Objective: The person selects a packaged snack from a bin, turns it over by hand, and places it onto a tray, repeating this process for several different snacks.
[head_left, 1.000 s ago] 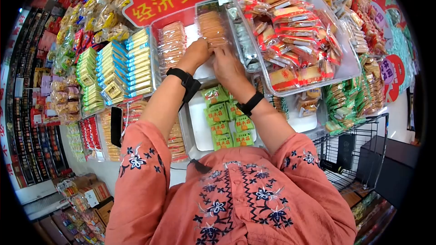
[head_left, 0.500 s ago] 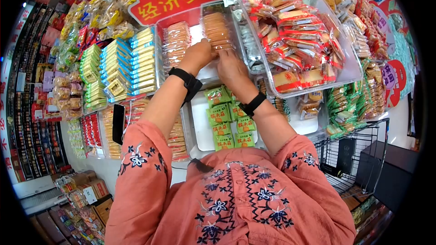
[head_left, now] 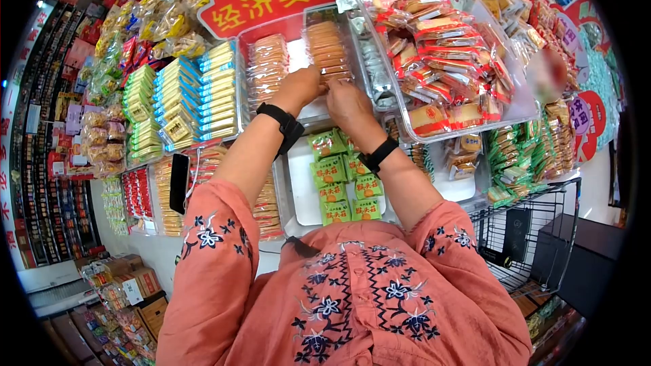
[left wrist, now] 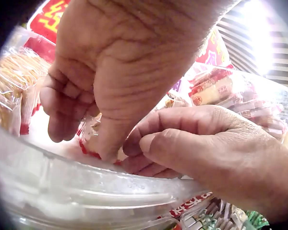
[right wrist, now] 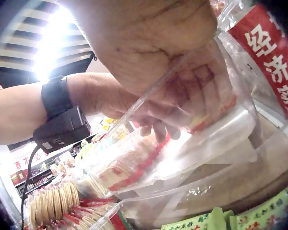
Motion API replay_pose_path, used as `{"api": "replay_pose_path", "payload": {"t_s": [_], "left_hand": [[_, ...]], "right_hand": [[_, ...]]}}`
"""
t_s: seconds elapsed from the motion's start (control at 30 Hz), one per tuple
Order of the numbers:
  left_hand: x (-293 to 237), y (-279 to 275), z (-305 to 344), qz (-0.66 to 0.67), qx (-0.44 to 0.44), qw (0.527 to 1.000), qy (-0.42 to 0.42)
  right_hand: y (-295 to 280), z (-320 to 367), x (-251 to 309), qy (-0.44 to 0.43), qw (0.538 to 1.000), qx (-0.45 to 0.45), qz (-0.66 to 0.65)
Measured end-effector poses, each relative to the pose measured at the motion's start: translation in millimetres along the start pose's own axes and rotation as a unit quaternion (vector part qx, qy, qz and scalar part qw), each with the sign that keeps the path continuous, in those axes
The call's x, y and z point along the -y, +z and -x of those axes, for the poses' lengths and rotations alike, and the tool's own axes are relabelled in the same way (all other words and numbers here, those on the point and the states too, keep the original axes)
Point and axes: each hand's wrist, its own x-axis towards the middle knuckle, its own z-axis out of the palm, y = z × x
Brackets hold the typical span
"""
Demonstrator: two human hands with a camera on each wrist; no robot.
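Left hand (head_left: 303,88) and right hand (head_left: 350,107): side by side, fingers bent, tips at the near end of a row of brown wrapped snacks (head_left: 327,51); with those tips partly hidden, whether either pinches a packet cannot be told. Change over the last second: slight; both hands stay at that end and the row looks unaltered, so the handling there seems to be continuing. Row: right-hand side of a clear-walled tray (head_left: 296,54), long axis running front to back, far end leaning a little left; its packets lie crosswise. Beside it, left: a second row (head_left: 267,68). In front: green packets (head_left: 332,191), in another tray (head_left: 305,207). To the right: clear tub (head_left: 521,98) of red-banded packets (head_left: 441,37).
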Motion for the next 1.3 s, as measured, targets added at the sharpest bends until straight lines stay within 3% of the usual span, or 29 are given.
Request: {"api": "replay_pose_path", "payload": {"t_s": [0.4,0.7,0.9,0.93,0.97,1.07,1.13,1.23,1.3], "left_hand": [[-3.4,0.6,5.0,0.055,0.041,0.997,-0.017],[4.0,10.3,7.2,-0.05,0.024,0.998,0.018],[-5.7,-12.5,19.4,-0.043,0.047,0.996,0.055],[-6.8,-21.4,28.7,-0.029,0.019,0.996,0.085],[-8.9,-21.8,25.6,-0.046,0.015,0.999,0.012],[-10.0,-41.1,34.0,-0.027,-0.02,0.999,0.007],[-21.1,-54.6,52.8,0.128,-0.043,0.991,0.016],[-49.8,-67.4,94.4,0.345,-0.08,0.935,0.034],[-64.8,-73.1,124.0,0.423,-0.058,0.904,0.022]], "right_hand": [[-3.0,1.9,1.6,-0.006,1.0,-0.022,-0.021],[-8.7,3.4,5.8,-0.005,1.0,0.017,0.005],[-13.3,21.7,4.2,-0.181,0.96,-0.137,-0.164],[-21.0,28.5,8.6,-0.18,0.96,-0.131,-0.168],[-33.0,37.2,19.0,-0.179,0.961,-0.123,-0.172],[-74.4,68.3,41.8,-0.126,0.976,-0.032,-0.177],[-101.5,84.0,54.2,-0.096,0.976,0.027,-0.192],[-147.2,104.6,63.8,-0.059,0.969,0.078,-0.227],[-176.6,111.9,63.3,-0.046,0.966,0.038,-0.251]]}}
